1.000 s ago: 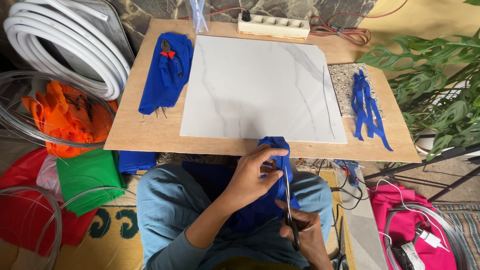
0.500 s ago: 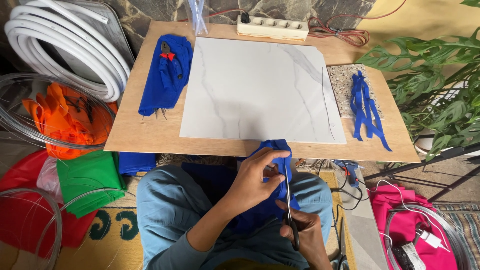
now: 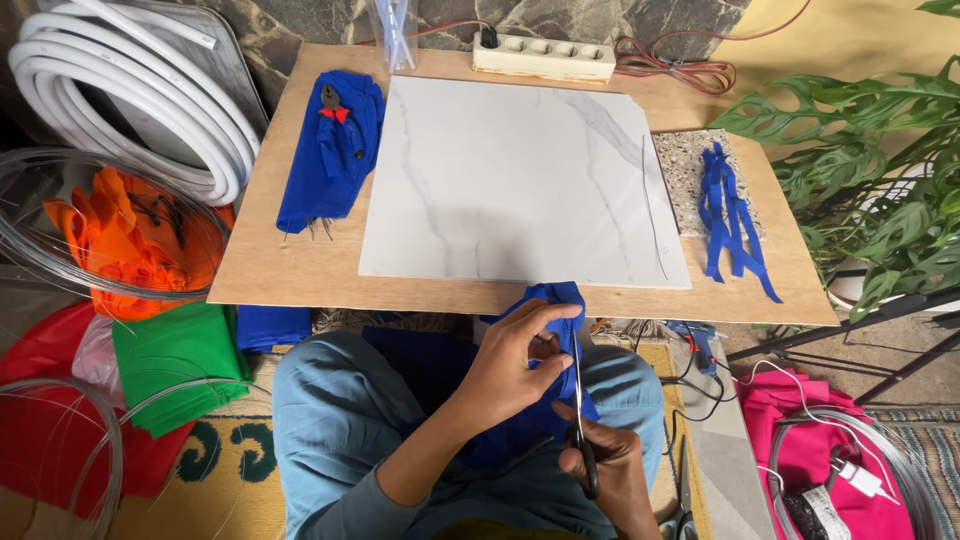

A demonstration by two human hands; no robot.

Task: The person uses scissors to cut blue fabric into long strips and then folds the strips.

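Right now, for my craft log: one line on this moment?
left hand: holds blue cloth | right hand: scissors cutting it | place: over lap, by wooden board

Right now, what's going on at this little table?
A person sits at a low wooden table and cuts a piece of blue cloth over their lap. The left hand holds the cloth up, and the right hand works a pair of scissors through it. On the table lie a white marble-look tile, a folded blue cloth with pliers on it, and a bunch of cut blue strips at the right.
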